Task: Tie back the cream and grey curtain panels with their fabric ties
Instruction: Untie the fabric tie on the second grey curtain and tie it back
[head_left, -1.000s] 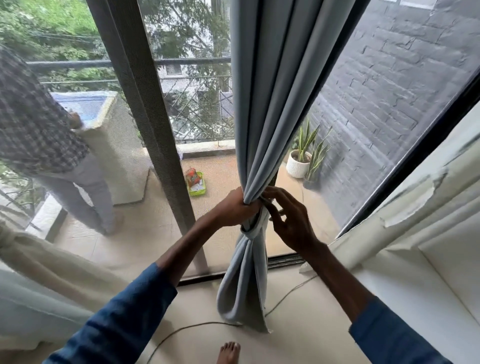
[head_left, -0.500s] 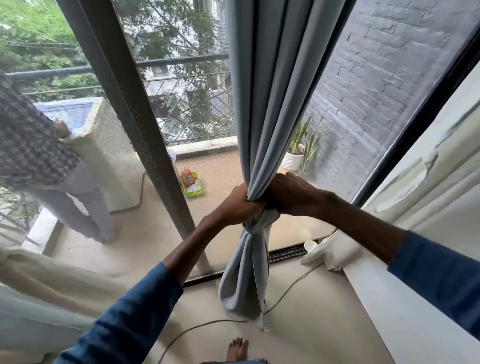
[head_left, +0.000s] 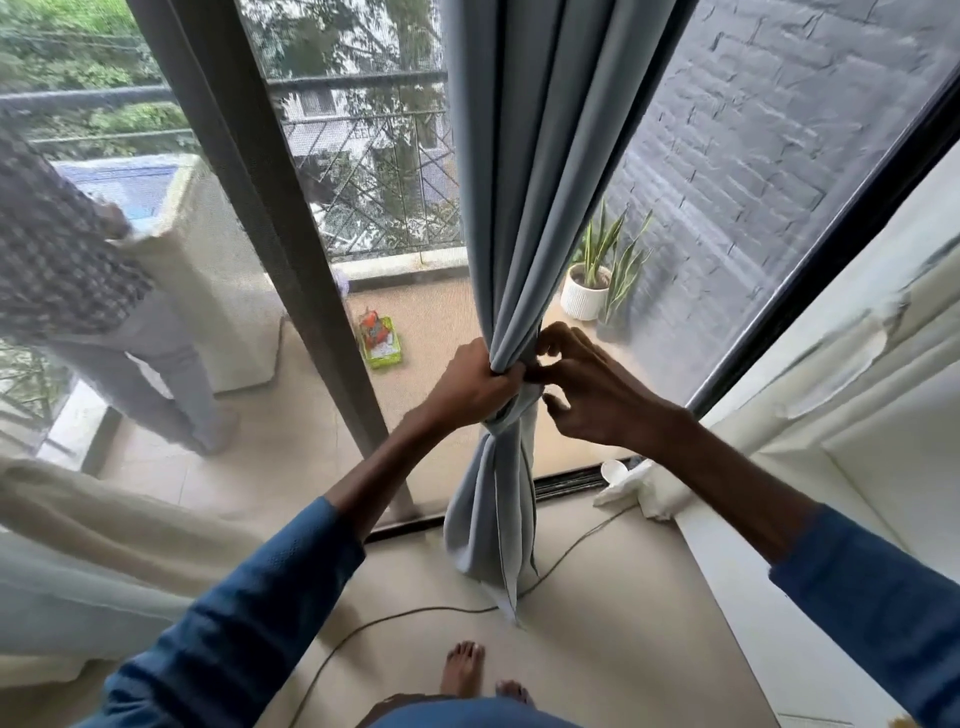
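Since half a second ago the right hand has loosened from a closed fist against the gather. Its thumb and forefinger now pinch the fabric tie at the cinch, and its other fingers are spread and hold nothing. The left hand stays clenched round the bunched grey curtain from the nine o'clock side, just above the tie.

This curtain hangs from twelve o'clock down the middle of the view. It narrows at the hands and then flares to the floor at six o'clock, where its hem lies over a thin cable. A cream curtain billows in loose from eight o'clock.

Beyond the glass, a potted plant stands at one o'clock from the hands, against the grey brick wall. A green tray lies at ten o'clock from them. Another person stands at the far nine o'clock edge of the view. A bare foot shows at six o'clock.
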